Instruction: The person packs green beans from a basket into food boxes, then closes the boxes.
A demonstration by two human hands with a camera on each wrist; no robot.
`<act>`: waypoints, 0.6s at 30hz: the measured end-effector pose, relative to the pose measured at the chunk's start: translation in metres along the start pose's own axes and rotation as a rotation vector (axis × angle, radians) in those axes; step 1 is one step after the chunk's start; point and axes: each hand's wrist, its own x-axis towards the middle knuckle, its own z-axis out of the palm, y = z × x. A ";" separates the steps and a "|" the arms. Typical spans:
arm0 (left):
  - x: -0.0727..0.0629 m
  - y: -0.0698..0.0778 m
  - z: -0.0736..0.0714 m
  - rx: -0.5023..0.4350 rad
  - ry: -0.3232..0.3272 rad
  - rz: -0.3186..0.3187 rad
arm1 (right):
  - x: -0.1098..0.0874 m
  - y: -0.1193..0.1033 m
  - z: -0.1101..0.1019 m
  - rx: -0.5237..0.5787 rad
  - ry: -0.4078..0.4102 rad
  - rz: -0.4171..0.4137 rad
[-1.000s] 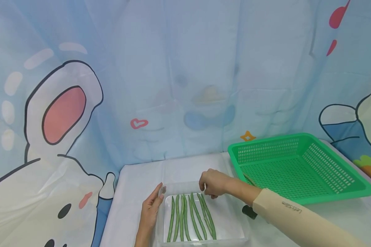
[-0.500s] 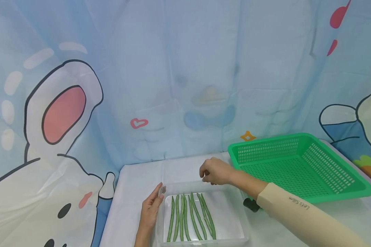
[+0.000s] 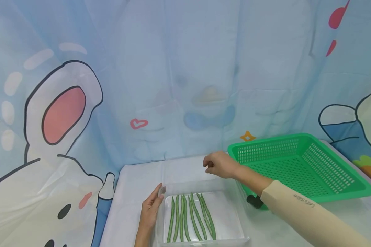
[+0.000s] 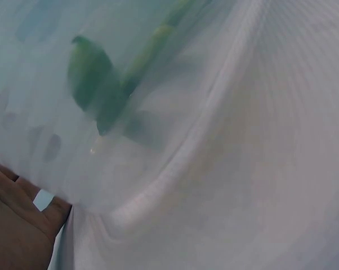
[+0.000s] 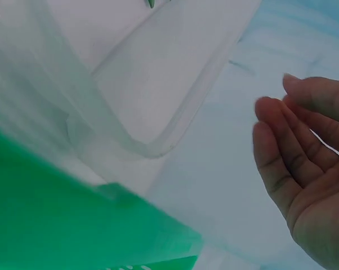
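Note:
A clear plastic box [image 3: 227, 219] lies on the white-covered table, with several green beans [image 3: 181, 219] side by side across its left and middle part. My left hand [image 3: 149, 209] grips the box's left wall, thumb at the rim and fingers along the outside. In the left wrist view, this hand [image 4: 23, 225] shows only in the lower left corner; green shapes appear blurred through the wall. Beyond the box's back rim my right hand [image 3: 221, 164] hovers, its fingers loosely bent. The right wrist view shows that hand [image 5: 304, 152] holding nothing, thumb apart from the fingertips.
A green plastic basket [image 3: 293, 168] with slotted walls stands right of the box, its near left part behind the right forearm. A blue printed curtain [image 3: 185, 75] hangs at the table's back. A small black device [image 3: 255, 201] sits under the right wrist.
My right hand has risen from over the box, near the beans' far ends, to behind its back rim. The left hand, the box and the beans look unmoved.

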 end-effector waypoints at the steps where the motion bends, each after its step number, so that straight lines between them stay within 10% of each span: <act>1: 0.000 0.000 0.000 -0.001 -0.001 0.001 | -0.001 0.001 -0.001 0.010 0.013 0.007; 18: 0.001 0.000 0.001 -0.017 0.009 -0.009 | -0.010 0.036 -0.016 0.056 0.191 0.122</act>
